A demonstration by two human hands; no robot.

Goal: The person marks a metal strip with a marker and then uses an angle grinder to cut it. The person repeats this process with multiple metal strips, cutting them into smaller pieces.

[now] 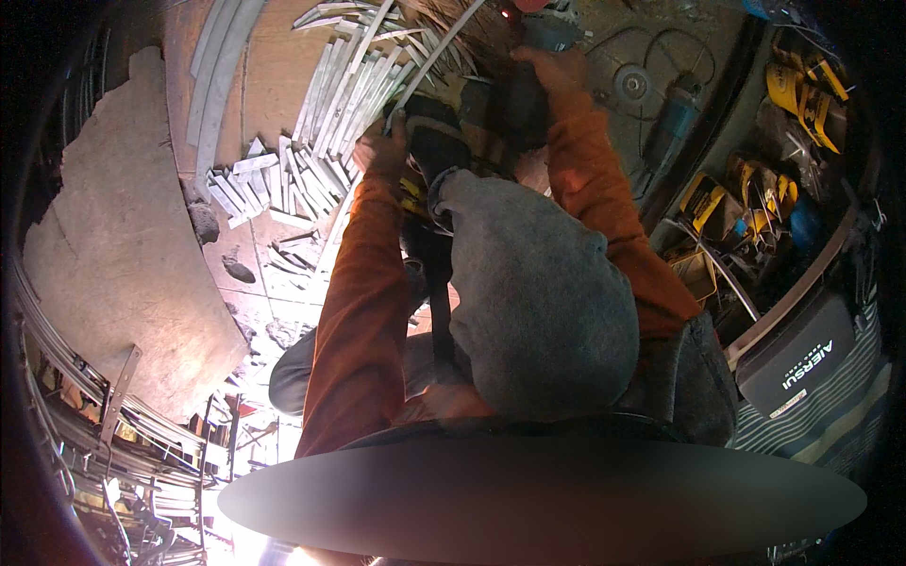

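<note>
My left hand (381,151) is closed around the lower end of a long, thin, pale metal strip (436,64), which slants up to the right toward the far edge. My right hand (559,72) reaches farther out, its fingers curled next to a dark bluish tool body (552,36). What it grips is mostly hidden. A small orange glow shows just beyond that hand. Between my forearms, a rounded grey cloth shape (543,292) blocks much of the view below the hands.
Many cut metal strips (340,99) and short pieces (302,184) lie to the left. A brown sheet (132,236) lies farther left. On the right are a blue angle grinder (668,127), a round disc (630,85), yellow-black boxes (802,99) and a dark case (802,354).
</note>
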